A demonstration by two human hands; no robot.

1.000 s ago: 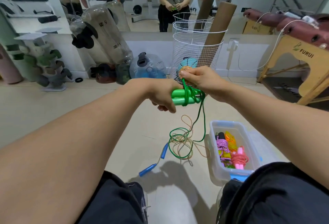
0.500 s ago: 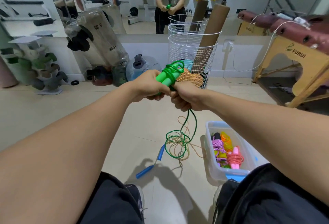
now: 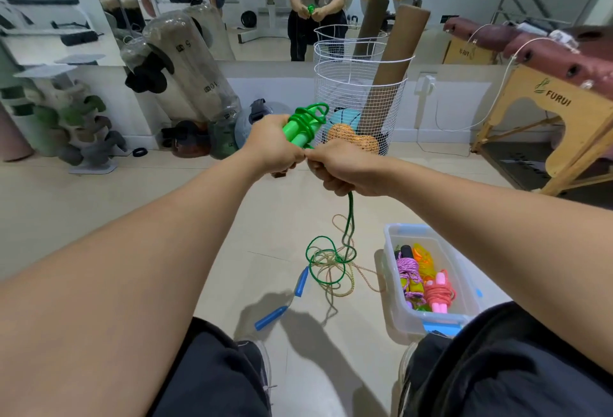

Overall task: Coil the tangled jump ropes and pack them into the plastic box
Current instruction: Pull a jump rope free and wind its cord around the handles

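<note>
My left hand (image 3: 273, 148) grips the two green handles (image 3: 298, 128) of a green jump rope, with a few turns of cord looped around their tips. My right hand (image 3: 338, 164) is closed on the green cord (image 3: 349, 217) right beside the left hand. The cord drops to the floor into a tangle (image 3: 330, 264) with a tan rope. That tan rope's blue handles (image 3: 302, 284) lie on the floor. The clear plastic box (image 3: 411, 317) stands at the right and holds coiled purple, pink and yellow ropes (image 3: 421, 279).
A white wire basket (image 3: 361, 98) with cardboard tubes and balls stands ahead by the mirror wall. A dumbbell rack (image 3: 66, 124) and wrapped cylinders are at the left. A wooden massage table (image 3: 557, 111) is at the right. My knees and shoes fill the bottom.
My right hand dropped from above the handles to below and beside my left hand, pulling the cord down. The handles tilted upward and both hands rose slightly.
</note>
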